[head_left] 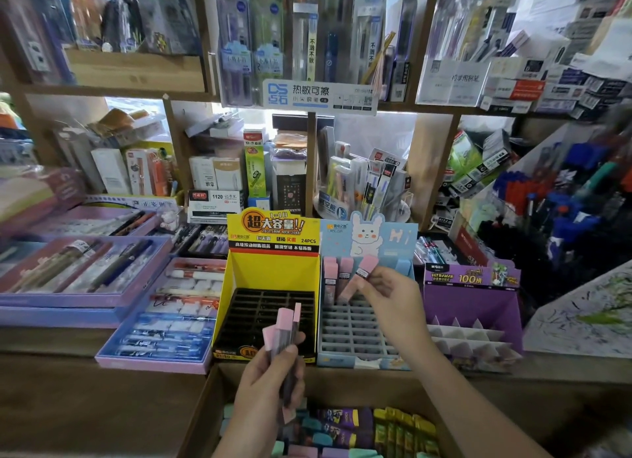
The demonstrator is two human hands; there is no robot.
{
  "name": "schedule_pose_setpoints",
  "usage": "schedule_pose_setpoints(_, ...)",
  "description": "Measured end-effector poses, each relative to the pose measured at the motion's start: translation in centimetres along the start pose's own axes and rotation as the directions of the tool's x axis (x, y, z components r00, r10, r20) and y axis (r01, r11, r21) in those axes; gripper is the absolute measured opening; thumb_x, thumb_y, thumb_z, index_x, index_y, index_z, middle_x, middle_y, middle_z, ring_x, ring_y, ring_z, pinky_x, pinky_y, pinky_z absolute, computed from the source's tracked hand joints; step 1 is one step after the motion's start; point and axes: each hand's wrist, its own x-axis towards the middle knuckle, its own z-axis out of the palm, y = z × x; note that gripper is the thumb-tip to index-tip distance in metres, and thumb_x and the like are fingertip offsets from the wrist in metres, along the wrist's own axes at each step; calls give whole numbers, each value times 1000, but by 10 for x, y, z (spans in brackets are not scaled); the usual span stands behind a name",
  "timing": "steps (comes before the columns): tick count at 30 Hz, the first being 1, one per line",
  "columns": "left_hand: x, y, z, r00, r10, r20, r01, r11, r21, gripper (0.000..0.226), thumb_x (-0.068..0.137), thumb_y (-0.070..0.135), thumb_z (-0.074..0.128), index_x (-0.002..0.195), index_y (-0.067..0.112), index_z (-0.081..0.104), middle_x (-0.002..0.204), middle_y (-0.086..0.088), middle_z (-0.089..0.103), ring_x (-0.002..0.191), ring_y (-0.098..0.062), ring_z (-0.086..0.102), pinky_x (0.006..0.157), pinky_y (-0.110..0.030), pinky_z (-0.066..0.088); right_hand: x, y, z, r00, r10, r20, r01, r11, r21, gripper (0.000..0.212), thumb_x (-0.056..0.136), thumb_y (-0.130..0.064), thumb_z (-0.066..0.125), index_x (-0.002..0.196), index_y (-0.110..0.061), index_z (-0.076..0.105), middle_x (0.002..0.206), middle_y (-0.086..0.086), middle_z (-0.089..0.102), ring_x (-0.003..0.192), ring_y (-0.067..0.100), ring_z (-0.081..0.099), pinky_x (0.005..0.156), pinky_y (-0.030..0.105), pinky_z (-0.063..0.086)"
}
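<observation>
- Shelves of pens and refill packs crowd the wall behind. On the wooden bench stands a blue display box with a grey slotted tray inside.
- The right hand pinches one pink case near its top end in a narrow grip. The case hangs tilted over the tray's back row, just beside the standing pink cases.
- At that slant its lower end could catch a slot divider, or knock the standing neighbours askew. I can't quite tell whether the tip has found a slot.
- The left hand is wrapped round a bundle of cases, held upright in front of the yellow display box.
- The bundle fans out unevenly, so a loose one might slide down into the open carton below.
- The case itself looks slim and flat-sided, pale pink, with a dark label band near the top.
</observation>
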Motion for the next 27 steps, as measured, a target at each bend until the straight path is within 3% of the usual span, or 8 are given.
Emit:
schedule_pose_setpoints(4, -1, 0, 1, 1000, -3, -5, 3, 1000, 10, 30, 81, 27, 65, 107, 14, 75, 67, -10, 54, 45, -18, 41, 40, -25, 33, 11, 8, 4, 1000, 16, 12, -14, 994, -107, 17, 92, -9, 73, 88, -26, 74, 84, -11, 77, 82, 1, 71, 77, 16, 55)
schedule_pose_setpoints(8, -1, 1, 0, 1000, -8, -22, 8, 1000, 9, 27, 88, 22, 62, 110, 11, 73, 67, -10, 54, 45, -18, 41, 39, -25, 33, 14, 12, 5, 998, 7, 67, 7, 978, -206, 27, 92, -10, 73, 85, -35, 69, 84, -12, 74, 81, -2, 68, 73, 11, 52)
schedule_pose_setpoints(12, -1, 2, 1, 1000, -5, -26, 6, 1000, 9, 27, 88, 24, 62, 110, 13, 74, 68, -10, 55, 44, -17, 43, 39, -25, 34, 18, 14, 7, 993, 8, 114, 31, 939, -341, 7, 96, -13, 69, 97, -20, 70, 86, -9, 72, 84, 6, 67, 77, 29, 54)
schedule_pose_setpoints(15, 0, 2, 1, 1000, -3, -17, 3, 1000, 8, 25, 93, 20, 59, 112, 11, 72, 69, -11, 55, 43, -17, 42, 39, -25, 33, 18, 12, 12, 994, 38, 107, 8, 920, -393, 20, 96, -18, 70, 114, -16, 60, 92, -4, 71, 88, 14, 66, 81, 36, 54)
schedule_pose_setpoints(20, 1, 3, 2, 1000, -2, -13, 2, 1000, 18, 23, 95, 19, 58, 111, 12, 73, 68, -11, 54, 42, -18, 40, 39, -25, 32, 17, 14, 17, 996, 53, 77, -17, 913, -408, 12, 94, -18, 72, 100, -11, 64, 86, 0, 72, 83, 18, 67, 79, 41, 57)
schedule_pose_setpoints(27, 1, 3, 4, 999, -31, -33, 31, 1000, 6, 28, 99, 20, 51, 116, 8, 71, 68, -12, 55, 43, -19, 42, 40, -24, 31, 15, 15, 18, 995, 27, 99, 15, 917, -398, 4, 96, -12, 69, 97, -11, 65, 84, 1, 69, 83, 20, 66, 78, 40, 55)
